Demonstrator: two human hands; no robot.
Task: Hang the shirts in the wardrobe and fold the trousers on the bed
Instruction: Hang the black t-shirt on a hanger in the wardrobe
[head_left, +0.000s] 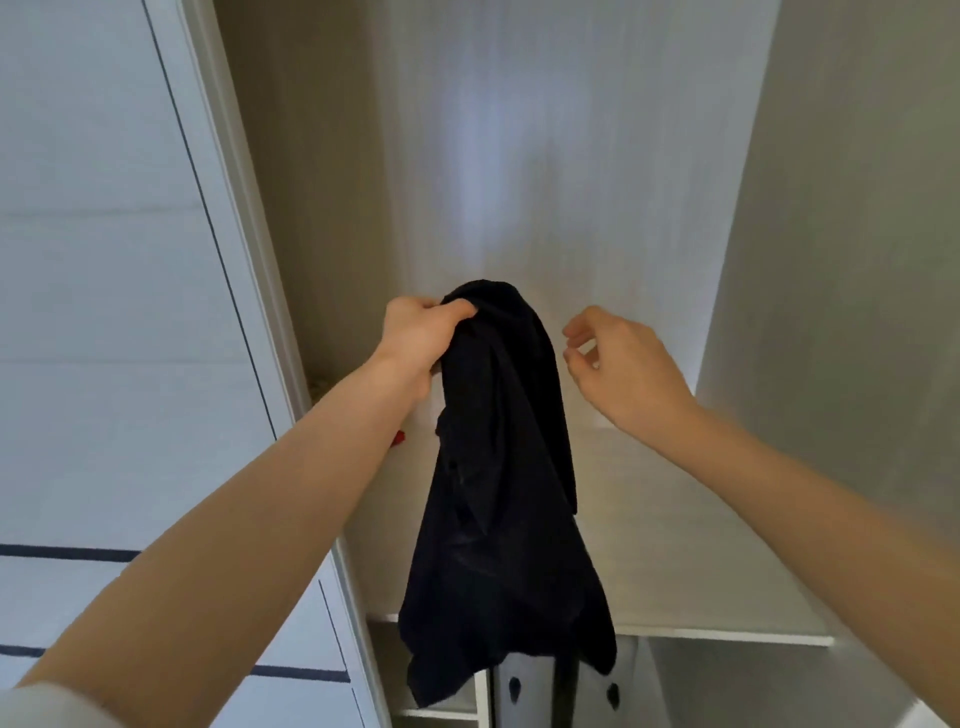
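Since the dark garment hangs straight down, long axis vertical, with its hem past the front edge of the wardrobe shelf, everything turns on its bunched top. The left hand grips that top, fingers curled into the cloth. The right hand sits just beside it on the right, not touching, loosely curled around nothing. I'd guess it reaches leftward next.

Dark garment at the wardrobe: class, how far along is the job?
Done: no garment hangs in the wardrobe in view. In hand: the left hand grips the dark garment by its bunched top; the right hand, beside it, holds nothing. Left: hanging it; nothing of the folding shows here.
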